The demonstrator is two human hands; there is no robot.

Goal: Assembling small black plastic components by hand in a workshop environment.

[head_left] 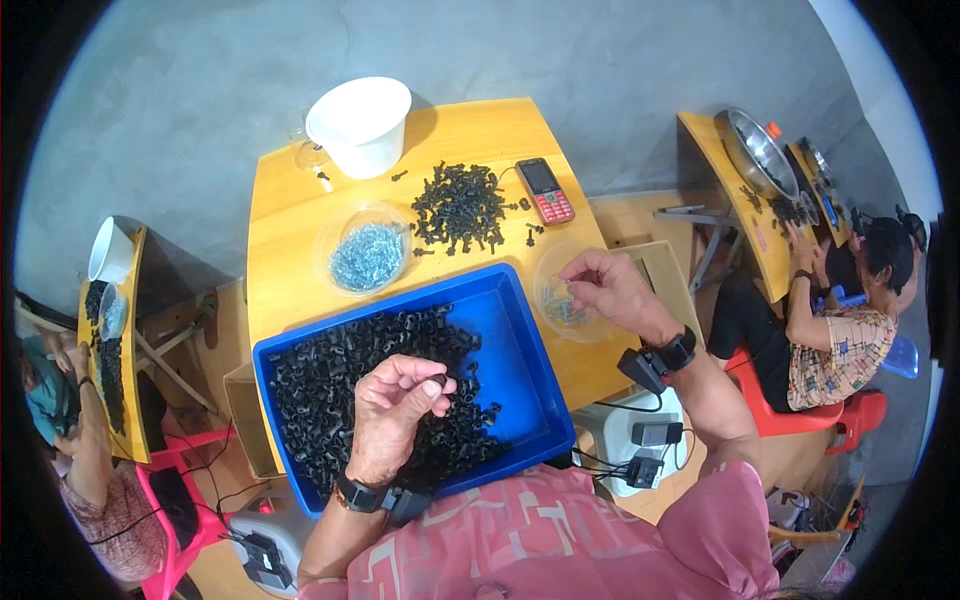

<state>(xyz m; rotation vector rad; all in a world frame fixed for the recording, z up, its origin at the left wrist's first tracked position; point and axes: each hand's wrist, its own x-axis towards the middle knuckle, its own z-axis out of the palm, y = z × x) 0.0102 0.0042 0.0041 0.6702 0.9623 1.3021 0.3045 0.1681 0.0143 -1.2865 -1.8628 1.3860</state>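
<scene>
Landmark: the blue tray (520,345), sitting on your yellow counter (285,215).

Left of the tray, well apart: a co-worker at another small counter with its own black parts and a white cup.

Over the tray's middle: your left hand (395,410), grip narrow, fingertips pinched on one small black plastic piece (438,381). It's lifted just above the heap of black clips (330,385) filling the tray's left half.

Behind the tray, left to right: clear bowl of silvery screws (367,255), white bucket (360,125) further back, loose pile of black fasteners (460,207), red phone (545,190).

Just right of the tray: your right hand (610,290), fingers curled narrow into a second clear bowl (565,300). Can't tell whether it has a screw yet; too small to see.

Far right of the tray: another person at a counter with metal bowls.

My read: you're at the pick stage, piece in one hand, fetching its mate with the other. Next move likely calls for bringing both hands together and lining the small part up squarely.
</scene>
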